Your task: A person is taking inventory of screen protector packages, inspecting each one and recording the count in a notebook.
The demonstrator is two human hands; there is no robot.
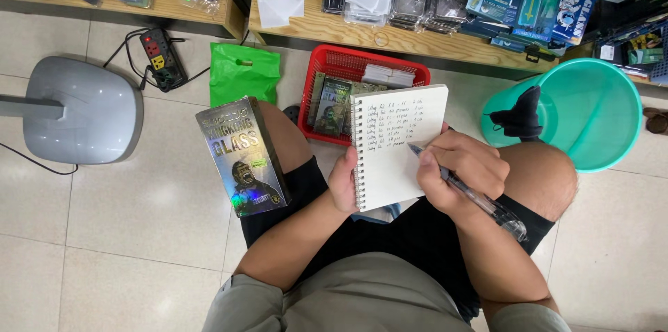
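I see right hand (465, 177) pinching the pen (473, 196), tip on the notebook (398, 144). Left hand (344, 180) clamps its spiral edge at 9 o'clock; I'd judge a steady brace keeps lines straight.

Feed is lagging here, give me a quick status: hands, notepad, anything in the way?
Left hand holds spiral notepad. Right hand holds pen, tip on the page. Shiny box rests on left thigh, apart from the notepad.

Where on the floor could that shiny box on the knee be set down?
Bare tile floor lies between the grey fan base and the left knee holding the shiny box. Ahead it is crowded: green bag, red basket, teal bucket.
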